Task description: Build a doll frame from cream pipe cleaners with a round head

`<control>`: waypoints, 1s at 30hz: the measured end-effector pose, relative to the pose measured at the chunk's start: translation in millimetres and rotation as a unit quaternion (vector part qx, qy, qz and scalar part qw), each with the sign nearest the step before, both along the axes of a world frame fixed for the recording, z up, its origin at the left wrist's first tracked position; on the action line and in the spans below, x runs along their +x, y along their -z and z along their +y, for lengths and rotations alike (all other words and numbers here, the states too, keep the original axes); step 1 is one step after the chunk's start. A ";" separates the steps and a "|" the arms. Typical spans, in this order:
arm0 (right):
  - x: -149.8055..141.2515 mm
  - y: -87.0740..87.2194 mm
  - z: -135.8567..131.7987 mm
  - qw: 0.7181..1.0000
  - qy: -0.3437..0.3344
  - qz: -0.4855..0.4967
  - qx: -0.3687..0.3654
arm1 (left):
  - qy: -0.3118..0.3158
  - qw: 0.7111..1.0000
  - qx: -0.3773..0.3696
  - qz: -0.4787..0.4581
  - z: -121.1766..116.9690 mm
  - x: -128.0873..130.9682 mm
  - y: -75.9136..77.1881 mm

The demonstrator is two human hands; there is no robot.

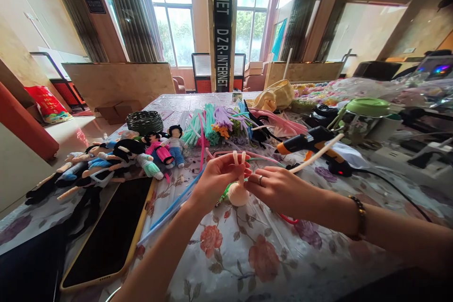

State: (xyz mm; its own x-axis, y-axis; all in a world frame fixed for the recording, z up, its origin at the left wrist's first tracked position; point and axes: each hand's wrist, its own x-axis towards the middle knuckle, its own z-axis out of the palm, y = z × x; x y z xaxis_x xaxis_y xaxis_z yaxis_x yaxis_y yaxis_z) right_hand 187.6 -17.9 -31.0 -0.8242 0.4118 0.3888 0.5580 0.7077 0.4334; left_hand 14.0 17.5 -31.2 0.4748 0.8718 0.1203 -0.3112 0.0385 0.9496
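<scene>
Both my hands are raised over the middle of the table, fingers pinched together. My left hand [221, 174] is closed on a cream pipe cleaner [243, 158], whose bent ends stick up above the fingertips. Touching it from the other side, my right hand [274, 186] is also closed on cream pipe cleaner, partly hidden by the fingers. A long cream strand [320, 152] slants up to the right behind that hand. Just below the fingers is a round cream ball [238, 195]; whether it is joined to the pipe cleaner I cannot tell. A bit of green shows beside it.
Several small dolls [102, 163] lie left, near a phone [109, 231] in a yellow case. Pipe cleaner bundles [219, 125] and a dark coiled basket [144, 122] are behind. A glue gun [314, 146] with a lit red light and black cord [392, 181] lies right.
</scene>
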 end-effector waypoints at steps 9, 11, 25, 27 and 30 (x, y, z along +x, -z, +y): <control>-2.8 -1.6 -1.3 0.968 0.134 0.113 -0.178 | -0.045 0.995 0.050 0.070 -2.2 1.3 -3.1; -3.7 -0.6 -1.6 0.961 0.145 0.129 -0.196 | -0.045 0.994 0.063 0.081 -1.7 1.2 -2.5; 2.2 -14.7 0.6 0.945 0.173 0.170 -0.220 | -0.048 0.989 0.097 0.103 1.6 -0.7 2.9; 3.5 -16.8 1.0 0.942 0.186 0.179 -0.214 | -0.051 0.989 0.094 0.106 1.4 -1.3 3.0; 2.4 -19.2 0.5 0.934 0.206 0.200 -0.212 | -0.053 0.988 0.093 0.109 1.2 -1.7 3.0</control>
